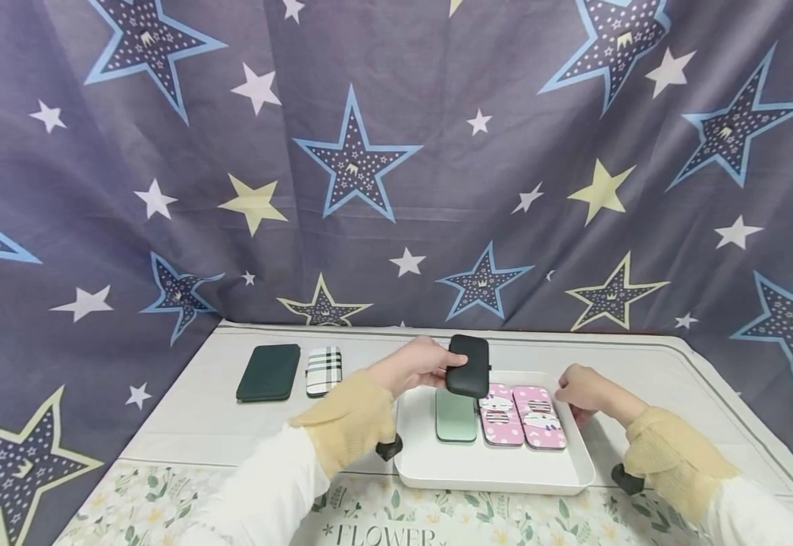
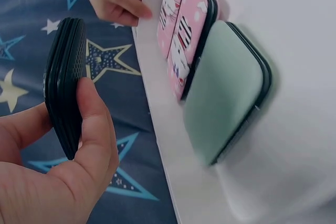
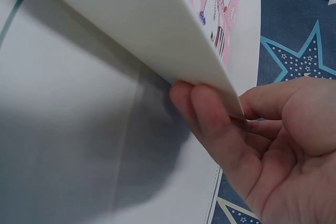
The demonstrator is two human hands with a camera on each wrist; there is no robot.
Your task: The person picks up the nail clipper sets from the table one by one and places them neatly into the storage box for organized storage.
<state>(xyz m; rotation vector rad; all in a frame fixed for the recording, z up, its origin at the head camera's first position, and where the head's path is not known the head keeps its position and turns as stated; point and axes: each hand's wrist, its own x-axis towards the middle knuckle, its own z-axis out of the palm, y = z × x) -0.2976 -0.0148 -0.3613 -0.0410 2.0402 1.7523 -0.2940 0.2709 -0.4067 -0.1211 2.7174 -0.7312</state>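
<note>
My left hand (image 1: 425,362) pinches a black flat case (image 1: 468,365) by its edge, holding it above the back of the white tray (image 1: 492,470). In the left wrist view the black case (image 2: 65,85) stands edge-on between thumb and fingers. My right hand (image 1: 589,390) grips the tray's right rim near its back corner; the right wrist view shows the thumb and fingers (image 3: 210,114) on either side of that wall. In the tray lie a light green case (image 1: 456,417) and two pink cartoon-print cases, the left one (image 1: 502,428) and the right one (image 1: 540,428).
Left of the tray on the table lie a dark green flat case (image 1: 268,373) and a plaid case (image 1: 324,370). A floral mat (image 1: 158,500) covers the front of the table. A star-patterned curtain (image 1: 396,189) hangs behind and at the sides.
</note>
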